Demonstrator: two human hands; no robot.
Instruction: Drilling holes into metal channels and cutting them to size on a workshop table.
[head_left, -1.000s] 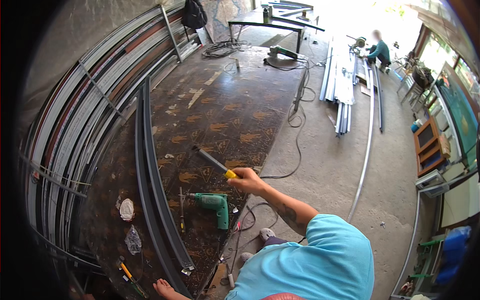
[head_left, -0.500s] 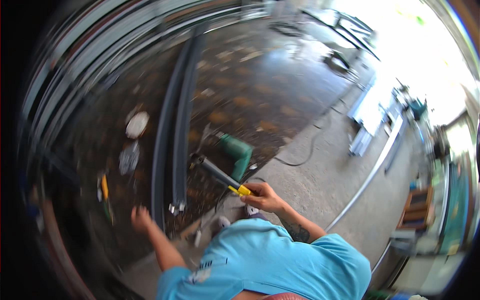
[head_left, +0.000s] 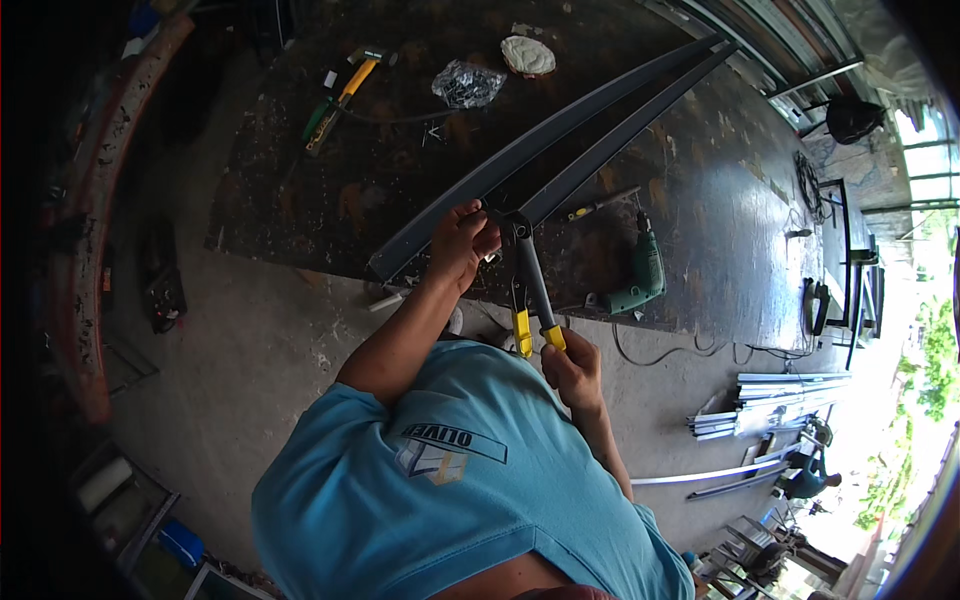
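Observation:
My right hand [head_left: 574, 368] is closed around one yellow grip of a hand riveter [head_left: 536, 275]. The tool has grey and black arms, and its second yellow grip hangs free beside the first, a little apart. Up at the riveter's dark head, my left hand [head_left: 463, 247] has its fingers pinched together; any small thing in them is hidden. Just beyond both hands, two long dark grey metal profiles [head_left: 597, 160] lie on the dark workbench [head_left: 350, 200]. The nearer profile's end is partly behind the tool's head.
A green drill [head_left: 640, 272] lies right of the riveter, beside a thin yellow-handled tool [head_left: 603, 203]. Farther left are a yellow hammer [head_left: 352, 85], a clear bag of small metal parts [head_left: 468, 84] and a white round item [head_left: 527, 56]. Metal bars [head_left: 765, 400] lie on the floor at right.
My view has turned, so the bench now stretches across ahead. My left hand has come over from apart to the riveter's head. The right hand keeps its hold on the riveter, now more upright.

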